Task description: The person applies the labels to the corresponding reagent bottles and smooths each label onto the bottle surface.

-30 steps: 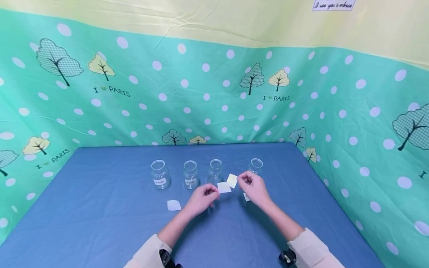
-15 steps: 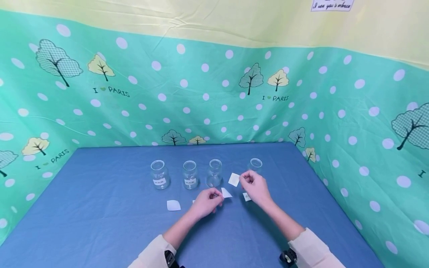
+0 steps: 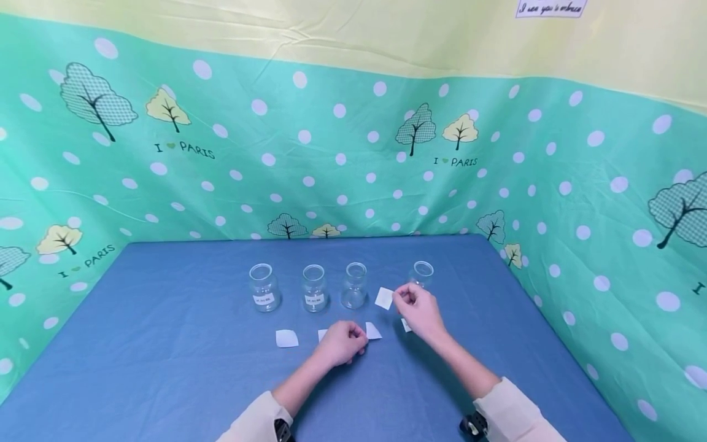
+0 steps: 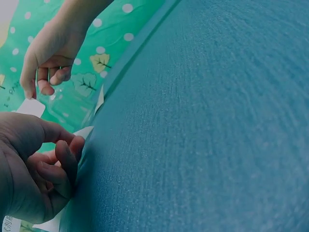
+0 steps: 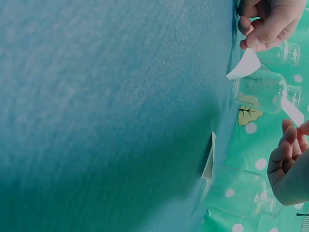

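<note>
My left hand is low over the blue table and pinches a white paper piece by its left edge. In the right wrist view that paper piece bends down to the cloth. My right hand pinches a small white label between thumb and finger, raised above the table. Just behind the label stands a glass jar with no label showing. Another glass jar is partly hidden behind my right hand. Further left, one jar and a second jar carry printed white labels.
A white paper piece lies on the blue tablecloth at left. Part of another paper shows beside my left hand. A printed paper lies partly under my right hand. A green dotted curtain hangs behind.
My left hand has drawn the paper piece away from the label and lowered it toward me onto the table. My right hand has stayed almost in place with the label.
</note>
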A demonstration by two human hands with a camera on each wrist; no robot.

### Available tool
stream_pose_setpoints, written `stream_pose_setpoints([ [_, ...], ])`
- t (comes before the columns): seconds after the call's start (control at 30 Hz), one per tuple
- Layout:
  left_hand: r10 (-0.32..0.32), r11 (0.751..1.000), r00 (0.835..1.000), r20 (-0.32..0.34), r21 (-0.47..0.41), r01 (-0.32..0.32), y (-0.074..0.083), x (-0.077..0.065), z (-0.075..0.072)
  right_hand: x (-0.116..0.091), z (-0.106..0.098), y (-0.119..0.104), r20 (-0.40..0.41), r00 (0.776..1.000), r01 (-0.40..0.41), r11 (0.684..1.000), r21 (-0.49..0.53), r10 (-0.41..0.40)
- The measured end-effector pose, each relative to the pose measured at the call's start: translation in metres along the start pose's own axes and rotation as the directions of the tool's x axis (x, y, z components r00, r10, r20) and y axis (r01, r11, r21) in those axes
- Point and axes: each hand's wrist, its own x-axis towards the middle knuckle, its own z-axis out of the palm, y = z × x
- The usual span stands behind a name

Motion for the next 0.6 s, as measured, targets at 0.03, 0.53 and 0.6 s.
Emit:
stream_pose_setpoints([
  [0.03,-0.003,1.0,1.0,-0.003,0.015,0.003,-0.0004,-0.0001,0.0,-0.0002,0.0005,-0.0001,-0.001,1.0,0.001,1.0,-0.003,-0.001],
  [0.53,0.115,0.951,0.984,-0.136,0.301,-0.07,-0.0008,-0.0029,0.0017,-0.0031,0.004,-0.0019,-0.013,1.0,0.024,1.0,-0.014,-0.024],
  [0.6,0.13,0.944,0.98,-0.148,0.321,-0.077,-0.0013,-0.0031,0.0014,-0.0033,0.0041,-0.0022,-0.013,1.0,0.024,1.0,-0.015,-0.024],
])
